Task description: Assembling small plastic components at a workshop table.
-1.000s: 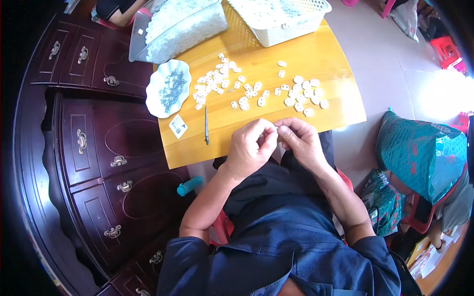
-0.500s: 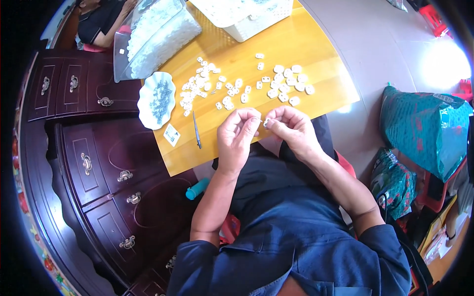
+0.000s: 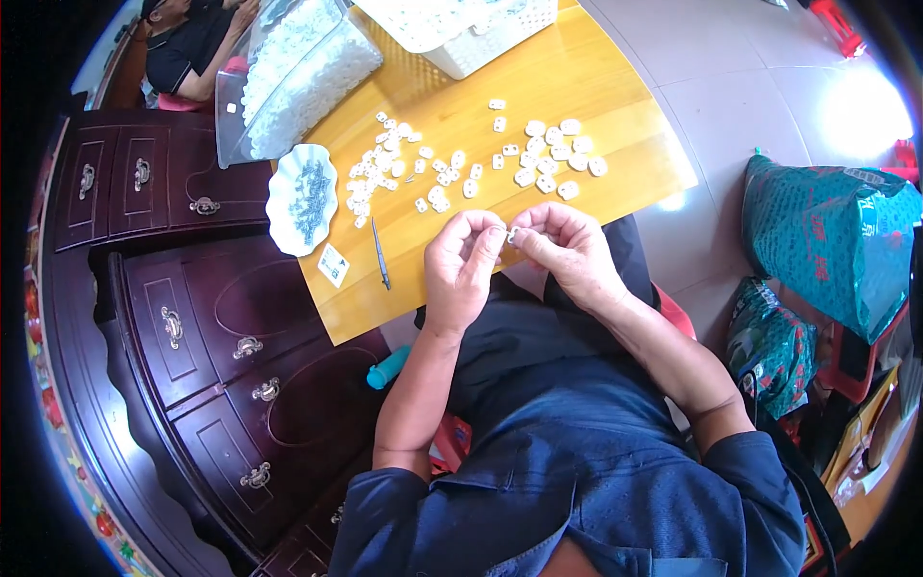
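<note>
My left hand (image 3: 462,271) and my right hand (image 3: 569,254) meet fingertip to fingertip over the near table edge. Between thumb and finger, the right one pinches a small white plastic piece (image 3: 511,235). The left thumb and finger are closed right beside it; anything they hold is too small to make out. Beyond them lie a loose heap of small white two-hole pieces (image 3: 385,159) and, to the right, a group of larger white oval pieces (image 3: 555,154). A dark slim tool, seemingly tweezers (image 3: 381,255), lies left of my left hand.
A scalloped white dish (image 3: 279,213) of small grey metal parts stands at the table's left edge, by a small printed card (image 3: 333,265). Behind are a clear bin (image 3: 231,125) and a white basket (image 3: 471,60). Dark drawers (image 3: 192,288) flank the left; another person sits far left.
My fingertips have come slightly closer together around the white piece. The whole view has shifted a little; the things on the table lie as before.
</note>
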### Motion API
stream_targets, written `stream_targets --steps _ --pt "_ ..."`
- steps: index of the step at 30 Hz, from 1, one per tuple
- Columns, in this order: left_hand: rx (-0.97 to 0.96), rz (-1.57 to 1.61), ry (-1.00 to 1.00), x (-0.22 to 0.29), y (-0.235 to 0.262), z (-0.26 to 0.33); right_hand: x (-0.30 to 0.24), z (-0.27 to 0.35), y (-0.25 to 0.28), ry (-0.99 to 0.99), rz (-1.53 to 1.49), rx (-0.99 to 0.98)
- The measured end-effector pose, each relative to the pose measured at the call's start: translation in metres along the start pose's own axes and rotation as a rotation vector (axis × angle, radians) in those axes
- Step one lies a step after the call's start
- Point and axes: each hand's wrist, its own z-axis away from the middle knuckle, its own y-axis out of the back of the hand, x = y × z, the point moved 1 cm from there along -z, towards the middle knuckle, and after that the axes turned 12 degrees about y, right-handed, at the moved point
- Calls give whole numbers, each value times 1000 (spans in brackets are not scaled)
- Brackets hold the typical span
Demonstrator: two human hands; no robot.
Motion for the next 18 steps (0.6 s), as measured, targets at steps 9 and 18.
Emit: stream_targets --steps 9,18 --pt "6 -172 -24 2 -3 0 2 -1 0 41 36 14" --pt "-5 -103 -4 -1 -5 -1 2 -1 1 46 12 17"
